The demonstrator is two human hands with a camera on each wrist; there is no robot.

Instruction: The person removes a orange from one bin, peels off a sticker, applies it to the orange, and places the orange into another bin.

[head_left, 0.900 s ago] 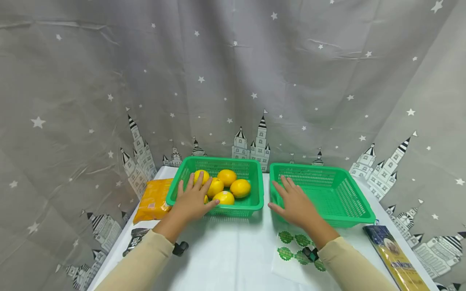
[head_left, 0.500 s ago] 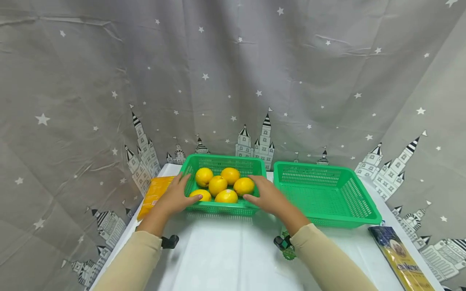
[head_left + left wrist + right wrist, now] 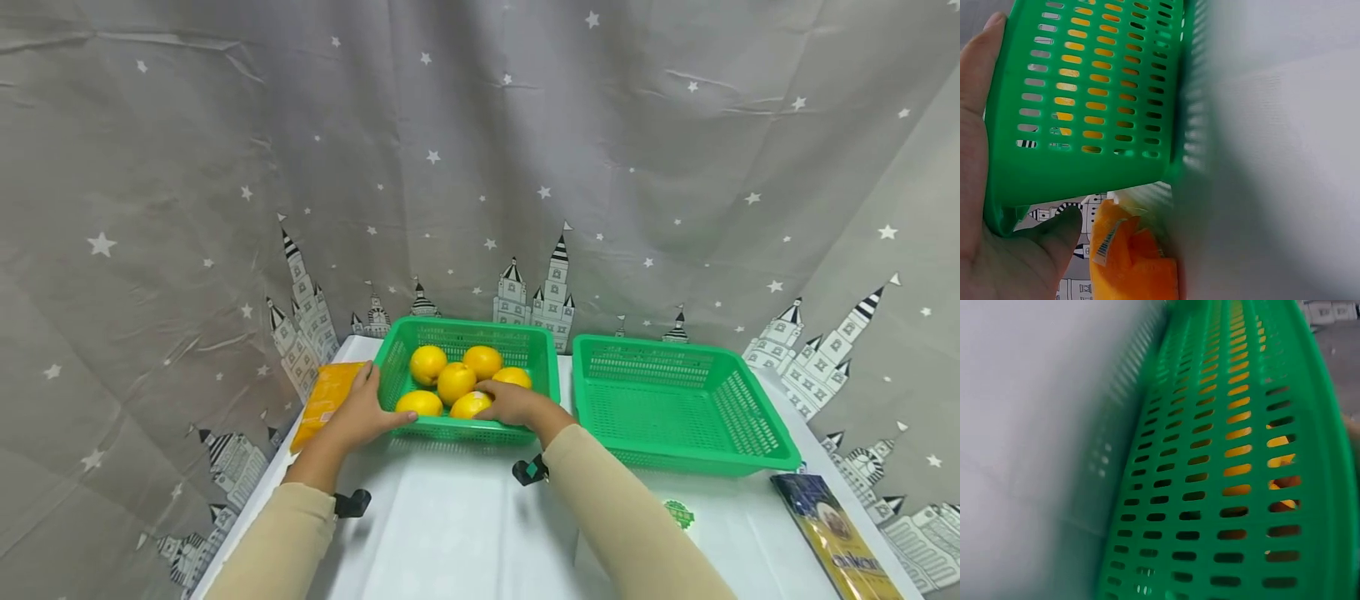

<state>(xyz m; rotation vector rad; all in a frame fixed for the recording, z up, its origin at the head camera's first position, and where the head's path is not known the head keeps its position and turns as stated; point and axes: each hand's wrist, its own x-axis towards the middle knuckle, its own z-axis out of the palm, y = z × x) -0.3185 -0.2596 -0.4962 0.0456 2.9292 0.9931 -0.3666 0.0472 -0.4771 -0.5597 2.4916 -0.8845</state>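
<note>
Several yellow lemons lie in a green slotted basket [image 3: 542, 400]. My right hand [image 3: 521, 407] reaches in over its front rim and grips the front middle lemon [image 3: 469, 406], fingers bent over its right side. In the right wrist view the basket's front wall [image 3: 1210, 506] hides most of that hand. My left hand [image 3: 362, 415] rests at the basket's front left corner, thumb along the front rim and fingers extended along the left side. The left wrist view shows this hand [image 3: 997, 262] against the corner, with yellow fruit behind the slots.
A second green basket [image 3: 660, 417], with no fruit in it, stands to the right. An orange packet [image 3: 327, 400] lies left of the fruit. A blue and gold packet [image 3: 836, 533] and a green printed sticker [image 3: 680, 513] lie on the white tabletop [image 3: 450, 525]. A grey curtain [image 3: 480, 125] hangs behind.
My right hand has moved left from the second basket to the lemons and closed on one. My left hand has gone from above the fruit to the basket's left front corner.
</note>
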